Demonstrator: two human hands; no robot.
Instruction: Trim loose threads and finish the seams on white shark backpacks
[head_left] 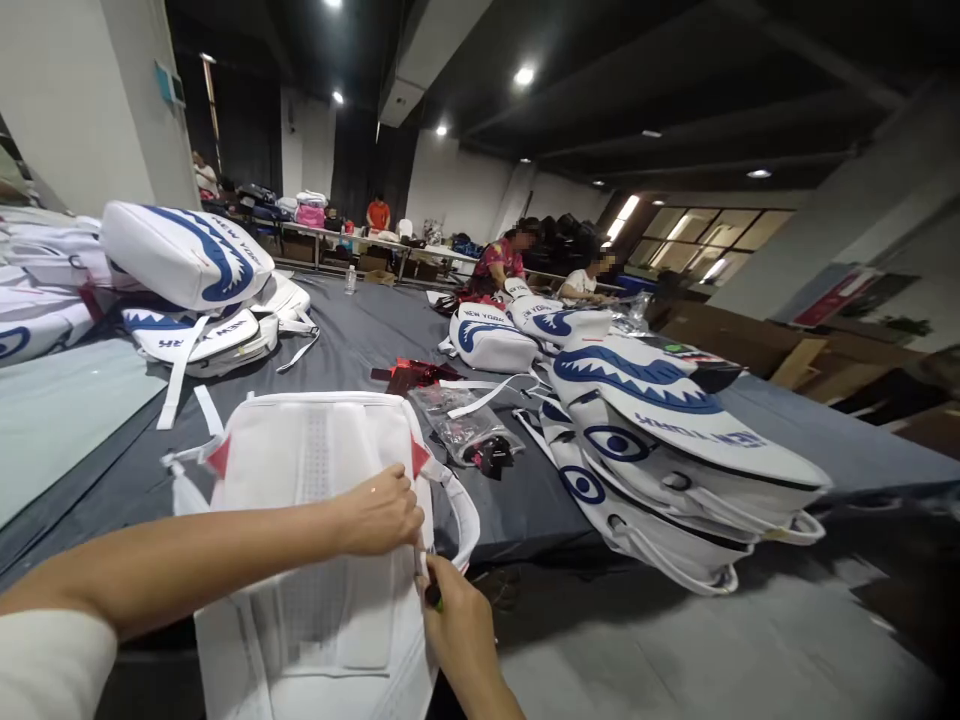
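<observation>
A white backpack [315,470] lies back-side up over the near edge of the grey-covered table [525,500], its padded mesh panel and red strap corners showing. My left hand [379,512] rests on its right side, fingers curled and pinching the fabric near the edge. My right hand [454,620] is closed just below, at the backpack's right edge, gripping a small dark tool with a green tip [435,597] against the seam.
Stacks of white backpacks with blue shark print lie to the right [660,440] and at the far left [187,260]. Clear plastic bags [465,430] and red-black items [416,375] lie mid-table. Other people sit and stand at tables farther back [499,262].
</observation>
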